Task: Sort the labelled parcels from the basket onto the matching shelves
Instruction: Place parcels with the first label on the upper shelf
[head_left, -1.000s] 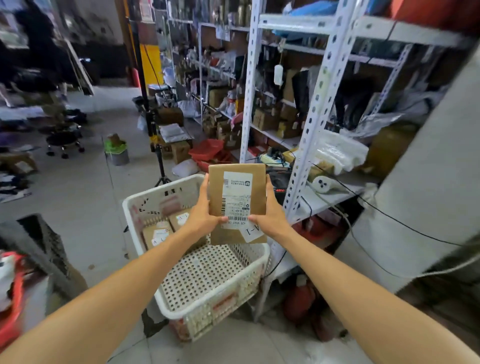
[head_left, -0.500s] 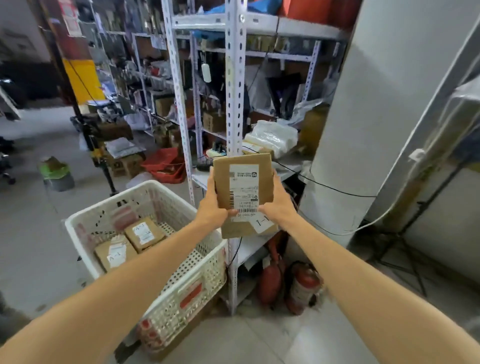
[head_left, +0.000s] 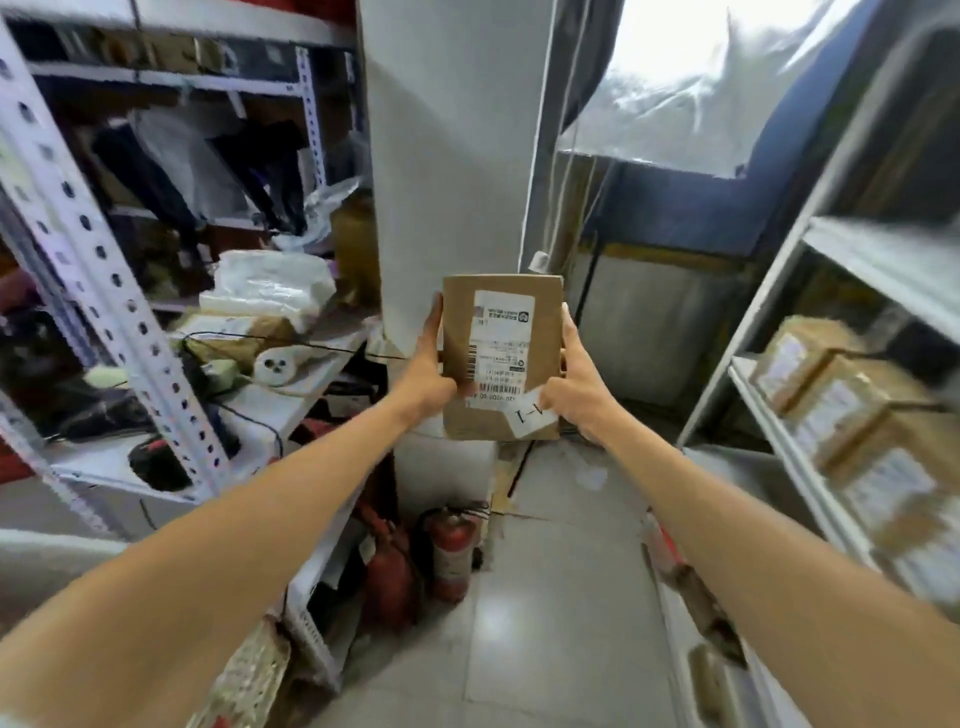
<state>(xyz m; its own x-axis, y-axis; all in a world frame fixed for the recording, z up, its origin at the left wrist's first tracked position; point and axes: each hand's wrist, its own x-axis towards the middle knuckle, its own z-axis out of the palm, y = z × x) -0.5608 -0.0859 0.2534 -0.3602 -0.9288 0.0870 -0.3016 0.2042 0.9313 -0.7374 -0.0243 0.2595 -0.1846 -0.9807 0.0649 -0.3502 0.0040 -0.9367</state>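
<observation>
A brown cardboard parcel (head_left: 457, 322) with a white shipping label and a small white tag reading "A-1" is held upright in front of me at chest height. My left hand (head_left: 428, 369) grips its left edge and my right hand (head_left: 576, 387) grips its right edge. A corner of the white perforated basket (head_left: 244, 675) shows at the bottom left. On the right stands a grey shelf rack (head_left: 774, 415) that carries several brown labelled parcels (head_left: 841, 410).
A white perforated metal rack (head_left: 130, 322) cluttered with bags, cables and tools fills the left. A wide white pillar (head_left: 447, 156) stands straight ahead. Two red fire extinguishers (head_left: 452, 551) stand at its foot on the tiled floor.
My view has swung to the right: the basket has slid almost out of frame at bottom left and the right shelf with parcels has come into view. Both hands keep the parcel.
</observation>
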